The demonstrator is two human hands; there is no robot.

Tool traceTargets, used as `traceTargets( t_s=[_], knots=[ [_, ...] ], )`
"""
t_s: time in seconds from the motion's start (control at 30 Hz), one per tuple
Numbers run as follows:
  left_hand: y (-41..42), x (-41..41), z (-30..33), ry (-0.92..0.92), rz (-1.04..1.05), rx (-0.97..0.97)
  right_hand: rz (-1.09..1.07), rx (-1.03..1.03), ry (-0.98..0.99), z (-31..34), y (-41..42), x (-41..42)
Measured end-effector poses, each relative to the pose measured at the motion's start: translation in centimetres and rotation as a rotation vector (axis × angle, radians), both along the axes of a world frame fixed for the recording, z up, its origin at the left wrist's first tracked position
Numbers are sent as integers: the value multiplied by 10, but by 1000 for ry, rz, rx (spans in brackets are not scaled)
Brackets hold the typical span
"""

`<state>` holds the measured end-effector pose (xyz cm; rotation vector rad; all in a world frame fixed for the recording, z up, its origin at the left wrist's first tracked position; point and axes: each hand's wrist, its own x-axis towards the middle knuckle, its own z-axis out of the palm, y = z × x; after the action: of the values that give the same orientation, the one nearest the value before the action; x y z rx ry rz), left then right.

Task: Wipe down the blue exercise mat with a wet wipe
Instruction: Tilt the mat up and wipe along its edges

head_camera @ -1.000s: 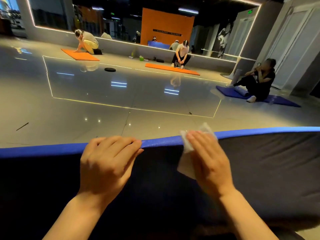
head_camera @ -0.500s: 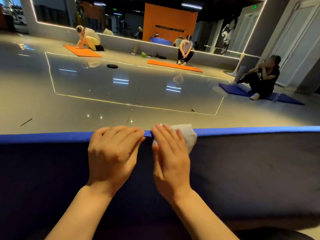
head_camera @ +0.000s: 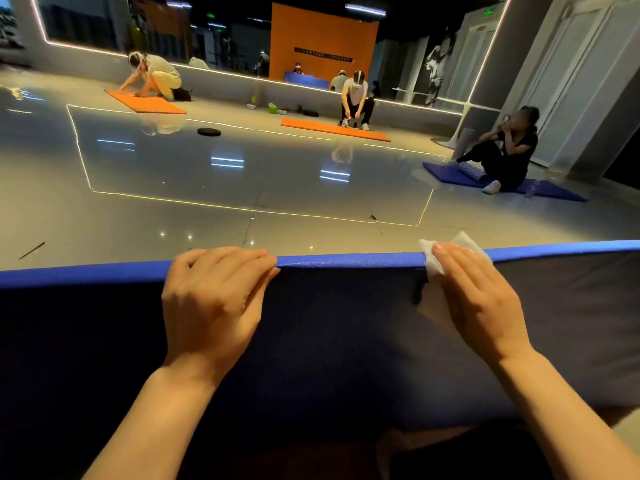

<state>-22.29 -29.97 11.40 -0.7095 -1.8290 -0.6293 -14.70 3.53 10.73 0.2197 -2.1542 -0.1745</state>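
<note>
The blue exercise mat (head_camera: 346, 341) stands on edge across the whole lower view, its dark face toward me and its bright blue top edge running left to right. My left hand (head_camera: 214, 303) grips that top edge left of centre, fingers curled over it. My right hand (head_camera: 481, 303) lies flat with straight fingers on a white wet wipe (head_camera: 431, 258), pressing it against the mat just under the top edge at the right. Part of the wipe sticks up above the edge; the rest is hidden under my fingers.
Beyond the mat lies a glossy grey floor. A black disc (head_camera: 209, 132) lies on it. Two orange mats (head_camera: 145, 102) (head_camera: 332, 129) with people on them lie far back. A person sits on another blue mat (head_camera: 446, 173) at the right.
My right hand slid the wipe left along the top edge until it nearly met my left hand, then back to the right. My left hand kept its grip.
</note>
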Motion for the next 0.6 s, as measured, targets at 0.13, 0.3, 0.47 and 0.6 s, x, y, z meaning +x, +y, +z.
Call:
traceTargets(
  t_s=[0.13, 0.3, 0.47, 0.6],
  knots=[
    [4, -14, 4, -19, 8, 15, -33, -64, -135, 9, -3, -23],
    [-4, -28, 9, -82, 71, 110, 41, -125, -143, 35, -33, -40],
    [-54, -36, 14, -265, 259, 202, 180, -173, -41, 26, -109, -61],
    [-53, -34, 5, -268, 227, 15, 172, -120, 29, 12, -168, -78]
  ],
)
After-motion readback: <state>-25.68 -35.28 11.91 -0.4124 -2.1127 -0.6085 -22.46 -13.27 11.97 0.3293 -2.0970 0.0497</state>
